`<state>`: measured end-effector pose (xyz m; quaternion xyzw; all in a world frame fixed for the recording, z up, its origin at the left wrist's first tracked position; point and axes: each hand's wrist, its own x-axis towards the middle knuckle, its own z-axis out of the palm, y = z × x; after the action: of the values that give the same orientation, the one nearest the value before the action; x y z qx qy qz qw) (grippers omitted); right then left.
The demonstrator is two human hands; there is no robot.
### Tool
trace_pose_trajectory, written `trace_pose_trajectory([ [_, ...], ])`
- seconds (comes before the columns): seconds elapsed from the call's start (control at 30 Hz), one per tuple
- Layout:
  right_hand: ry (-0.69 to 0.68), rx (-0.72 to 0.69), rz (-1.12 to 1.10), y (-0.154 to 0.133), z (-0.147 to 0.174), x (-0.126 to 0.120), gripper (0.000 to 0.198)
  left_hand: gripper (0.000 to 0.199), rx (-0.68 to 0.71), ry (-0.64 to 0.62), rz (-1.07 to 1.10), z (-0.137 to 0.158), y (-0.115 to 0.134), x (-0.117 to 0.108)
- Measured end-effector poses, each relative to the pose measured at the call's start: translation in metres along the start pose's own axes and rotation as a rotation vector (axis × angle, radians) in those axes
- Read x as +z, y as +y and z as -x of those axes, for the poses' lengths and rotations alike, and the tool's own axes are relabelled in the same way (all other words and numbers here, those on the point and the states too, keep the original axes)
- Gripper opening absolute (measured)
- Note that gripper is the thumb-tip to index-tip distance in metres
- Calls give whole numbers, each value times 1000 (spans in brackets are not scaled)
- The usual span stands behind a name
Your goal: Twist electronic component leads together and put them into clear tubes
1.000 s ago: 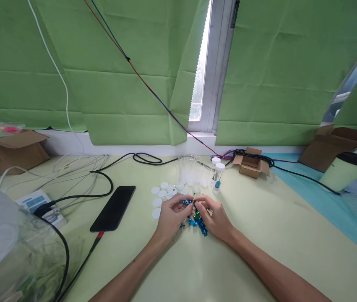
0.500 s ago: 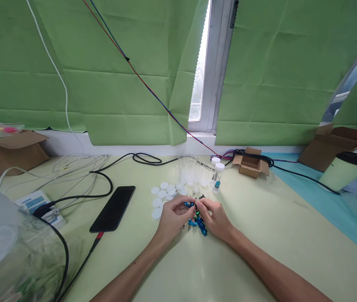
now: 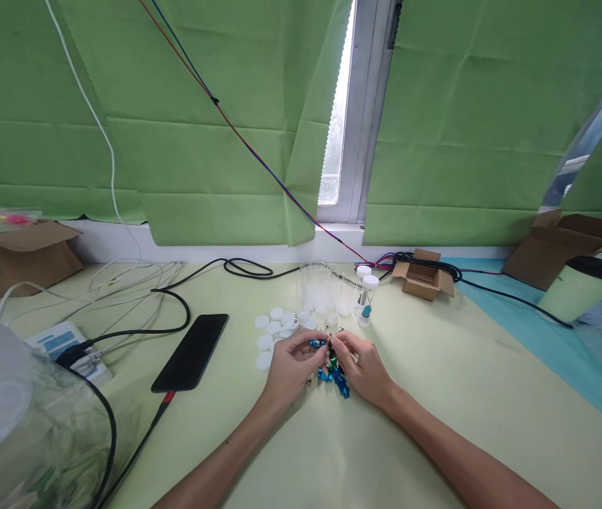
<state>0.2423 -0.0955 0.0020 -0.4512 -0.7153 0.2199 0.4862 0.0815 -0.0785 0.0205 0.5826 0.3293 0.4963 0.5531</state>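
Observation:
My left hand (image 3: 295, 362) and my right hand (image 3: 360, 364) meet over the table, thumbs and fingers pinched close together. Between the fingertips is something small and dark, too small to name. Shiny blue metallic pieces (image 3: 339, 382) lie in a pile just below and between the hands, with a bit of green among them. White round caps (image 3: 264, 343) are spread flat to the left of my left hand. Behind the hands stand several clear tubes (image 3: 322, 290). Two white-capped tubes (image 3: 369, 284) are at their right, the nearer with a blue piece inside.
A black phone (image 3: 190, 352) with a cable lies to the left. Beyond it are a white power strip (image 3: 61, 339), tangled cables and a clear plastic container (image 3: 56, 431). A small open cardboard box (image 3: 420, 283) stands at the back right, and a cup (image 3: 579, 290) lies tilted at far right.
Both hands stay in nearly the same place; the fingertips have shifted slightly around the small piece. Nothing else has visibly moved.

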Motion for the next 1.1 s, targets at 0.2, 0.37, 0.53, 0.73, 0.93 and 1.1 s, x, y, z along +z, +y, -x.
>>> trace_pose_trajectory([
  [0.2, -18, 48, -92, -1, 3, 1, 35, 18, -35, 20, 17, -1, 4, 0],
  [0.37, -36, 26, -86, -4, 1, 0, 34, 18, -26, 1, 11, 0, 2, -1],
  [0.53, -25, -5, -21, -3, -1, -1, 37, 15, 23, -27, -12, 0, -4, -2],
  [0.73, 6, -36, 34, 0, 0, 1, 42, 12, 45, -54, -10, 0, -5, -1],
  [0.93, -6, -62, 7, -1, -1, 1, 44, 12, 38, -54, -8, 1, -5, 1],
  [1.1, 18, -27, 42, 0, -1, 1, 46, 16, -6, -18, 1, 1, -2, 1],
])
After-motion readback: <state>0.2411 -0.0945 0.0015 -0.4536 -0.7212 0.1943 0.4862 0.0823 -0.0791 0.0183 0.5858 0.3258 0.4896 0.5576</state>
